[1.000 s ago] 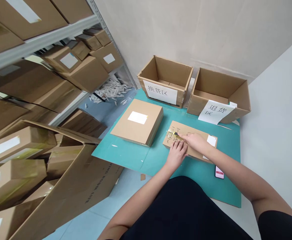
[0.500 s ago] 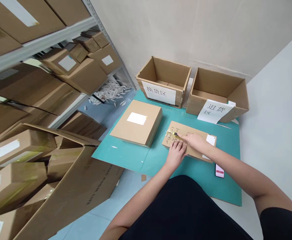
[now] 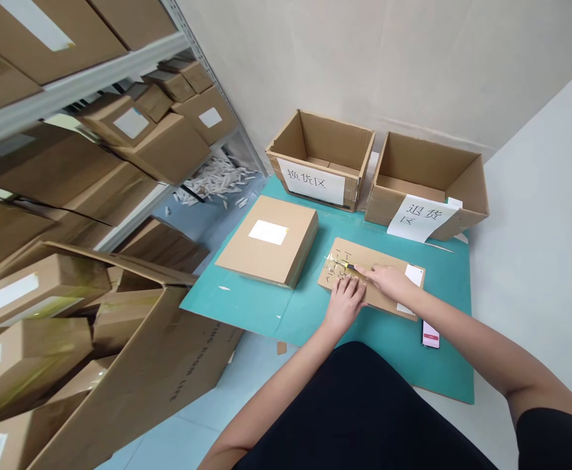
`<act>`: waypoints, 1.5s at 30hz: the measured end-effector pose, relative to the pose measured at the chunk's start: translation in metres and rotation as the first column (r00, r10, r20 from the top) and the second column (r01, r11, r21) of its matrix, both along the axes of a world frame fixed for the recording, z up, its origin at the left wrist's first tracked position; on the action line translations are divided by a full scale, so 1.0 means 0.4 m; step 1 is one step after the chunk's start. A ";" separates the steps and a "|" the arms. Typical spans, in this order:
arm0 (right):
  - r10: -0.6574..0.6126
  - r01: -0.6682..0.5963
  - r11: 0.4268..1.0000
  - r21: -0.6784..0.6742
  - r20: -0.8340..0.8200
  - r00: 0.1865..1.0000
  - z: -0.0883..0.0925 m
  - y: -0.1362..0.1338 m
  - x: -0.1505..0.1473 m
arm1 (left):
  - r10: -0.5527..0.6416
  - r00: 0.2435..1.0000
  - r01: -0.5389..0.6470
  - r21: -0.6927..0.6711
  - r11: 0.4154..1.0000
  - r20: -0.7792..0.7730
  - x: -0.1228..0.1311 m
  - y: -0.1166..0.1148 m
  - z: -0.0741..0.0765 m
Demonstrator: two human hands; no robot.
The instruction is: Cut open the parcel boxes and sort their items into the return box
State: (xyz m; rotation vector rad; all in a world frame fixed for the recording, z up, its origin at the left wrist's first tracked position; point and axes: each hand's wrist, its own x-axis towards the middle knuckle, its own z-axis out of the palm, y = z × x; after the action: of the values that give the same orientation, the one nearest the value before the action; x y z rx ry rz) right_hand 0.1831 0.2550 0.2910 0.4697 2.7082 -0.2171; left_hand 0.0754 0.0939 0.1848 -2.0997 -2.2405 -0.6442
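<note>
Shelving: metal shelving [image 3: 85, 85] packed with cardboard cartons, at left.
Mat: teal cutting mat [image 3: 266, 313] on the tiled floor.
Bins: open 换货区 carton [image 3: 322, 147] and open 退货区 carton [image 3: 413, 166], side by side behind the mat.
Box: sealed carton [image 3: 247, 254] on the mat.
Parcel: flat cardboard parcel [image 3: 384, 256] on the mat, right of the box.
Left hand: left hand [image 3: 345, 303] open, pressing flat on the parcel.
Right hand: right hand [image 3: 388, 282] clenched on a yellow utility knife [image 3: 349, 266], its tip at the parcel's taped end.
Phone: phone [image 3: 430, 334] on the mat, just beside the parcel.

Teal mat [image 3: 276, 313], tan cardboard parcel [image 3: 364, 251]
</note>
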 end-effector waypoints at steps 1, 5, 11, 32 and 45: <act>0.005 -0.005 1.000 0.003 0.004 1.000 -0.003 0.005 0.007 | -0.002 1.000 0.002 0.005 1.000 -0.001 -0.001 0.000 0.000; 0.006 -0.007 1.000 0.028 0.027 1.000 -0.013 0.022 0.040 | -0.004 1.000 0.004 0.005 1.000 -0.001 -0.002 0.001 -0.002; 0.023 -0.025 0.997 0.073 0.030 0.999 -0.011 0.025 0.076 | 0.006 1.000 -0.006 -0.010 1.000 -0.003 -0.002 -0.003 0.006; -0.062 0.044 0.990 0.132 0.138 0.989 0.072 0.038 0.248 | 0.005 1.000 -0.005 -0.049 0.999 -0.013 -0.013 0.000 0.019; -0.069 0.032 0.970 0.239 0.148 0.987 0.029 0.050 0.440 | 0.005 1.000 -0.005 -0.018 1.000 -0.003 -0.016 -0.004 0.011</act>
State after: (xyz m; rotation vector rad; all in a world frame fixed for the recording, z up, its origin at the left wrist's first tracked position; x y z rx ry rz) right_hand 0.3589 0.2749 0.3028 0.5984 2.5810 0.1268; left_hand 0.0691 0.0924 0.1894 -2.1011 -2.2570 -0.6227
